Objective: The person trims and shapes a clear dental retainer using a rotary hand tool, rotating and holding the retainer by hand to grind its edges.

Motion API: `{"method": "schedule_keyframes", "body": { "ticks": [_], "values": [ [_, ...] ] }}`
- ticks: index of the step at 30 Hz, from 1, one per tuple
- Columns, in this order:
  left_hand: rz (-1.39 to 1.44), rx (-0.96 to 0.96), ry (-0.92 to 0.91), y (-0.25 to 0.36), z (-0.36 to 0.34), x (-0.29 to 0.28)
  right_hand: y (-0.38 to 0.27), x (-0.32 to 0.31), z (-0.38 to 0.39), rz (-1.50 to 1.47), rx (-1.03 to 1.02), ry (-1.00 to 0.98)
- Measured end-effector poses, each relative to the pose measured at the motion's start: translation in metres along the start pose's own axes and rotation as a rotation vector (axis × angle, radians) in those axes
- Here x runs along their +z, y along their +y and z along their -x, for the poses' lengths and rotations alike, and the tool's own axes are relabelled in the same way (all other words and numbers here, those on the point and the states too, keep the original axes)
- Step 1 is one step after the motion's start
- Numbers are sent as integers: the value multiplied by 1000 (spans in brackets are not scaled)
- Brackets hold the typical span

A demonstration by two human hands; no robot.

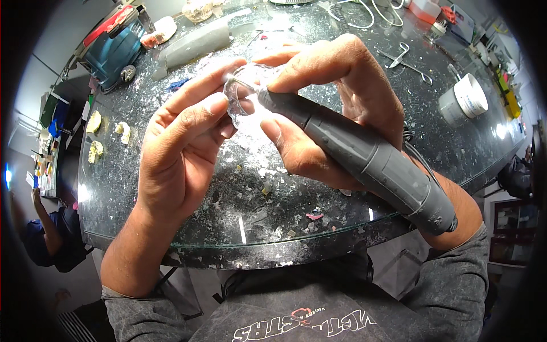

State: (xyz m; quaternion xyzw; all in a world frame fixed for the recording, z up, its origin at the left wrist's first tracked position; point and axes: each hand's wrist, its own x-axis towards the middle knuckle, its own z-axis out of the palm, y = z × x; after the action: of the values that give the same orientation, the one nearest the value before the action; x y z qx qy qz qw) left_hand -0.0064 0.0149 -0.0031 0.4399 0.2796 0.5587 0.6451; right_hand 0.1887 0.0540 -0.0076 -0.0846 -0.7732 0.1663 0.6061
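Over the dark, dusty worktop, my left hand (176, 142) pinches a clear, thin, curved plastic piece (235, 102) that looks like a dental tray or aligner. My right hand (367, 94) is wrapped round a dark grey rotary handpiece (364, 149), thumb below and fingers above. The handpiece slants from my right wrist up to the left, and its tip meets the clear piece or sits right at it; glare hides the exact contact. A cable from its rear end runs beside my right forearm. Fingers of my right hand reach behind the clear piece.
Scissors (393, 60) and a white tub (470, 97) lie to the right. Small yellowish dental casts (122, 132) sit at the left. A grey curved sheet (196, 51) and a blue machine (114, 54) stand far left. Scraps dot the worktop (228, 196). Another person (51, 233) is at the left.
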Motion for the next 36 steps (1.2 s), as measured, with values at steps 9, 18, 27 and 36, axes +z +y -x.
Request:
{"method": "schedule_keyframes", "body": {
  "ticks": [9, 18, 27, 36],
  "values": [
    [-28, 39, 37, -2, 1, 1, -4, 1, -1, 12, 1, 37],
    [-46, 60, 1, -2, -1, 2, -6, 0, -1, 37, 28, -5],
    [-83, 77, 12, -2, 1, -2, -3, 4, -1, 38, 7, 67],
    [-209, 155, -71, 1, -1, 1, -4, 3, -1, 59, -14, 49]
  ]
}}
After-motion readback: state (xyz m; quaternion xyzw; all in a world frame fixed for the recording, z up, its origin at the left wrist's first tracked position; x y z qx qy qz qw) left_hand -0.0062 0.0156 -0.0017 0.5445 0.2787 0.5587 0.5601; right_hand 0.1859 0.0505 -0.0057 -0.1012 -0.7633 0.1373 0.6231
